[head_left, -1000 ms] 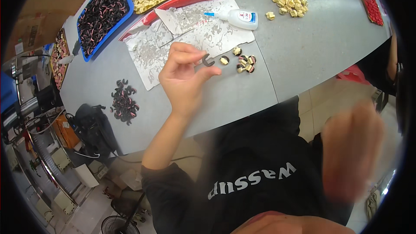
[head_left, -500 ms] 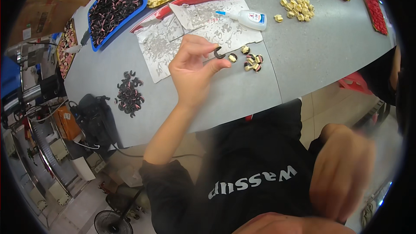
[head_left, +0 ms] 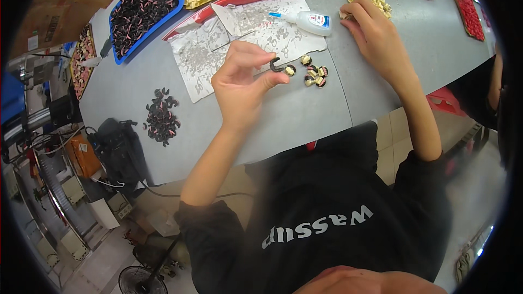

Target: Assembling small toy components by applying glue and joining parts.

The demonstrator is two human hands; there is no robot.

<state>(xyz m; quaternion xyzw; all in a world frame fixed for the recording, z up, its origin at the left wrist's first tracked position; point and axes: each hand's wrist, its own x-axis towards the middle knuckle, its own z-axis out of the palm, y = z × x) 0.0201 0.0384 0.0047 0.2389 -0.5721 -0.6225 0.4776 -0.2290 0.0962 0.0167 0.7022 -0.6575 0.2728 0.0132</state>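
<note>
Left hand (head_left: pixel 239 84) pinching the black clip (head_left: pixel 275 65); right hand (head_left: pixel 373 30), fingers curled, on cream pieces (head_left: pixel 376 1) at 1 o'clock. Grab just one.

The left hand (head_left: pixel 239 84) is raised with thumb and fingertips pinched together. The right hand (head_left: pixel 376 32) is stretched forward, palm down, fingers curled.

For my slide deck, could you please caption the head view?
Left hand pinches a black C-shaped clip while right hand reaches cream pieces.
</note>
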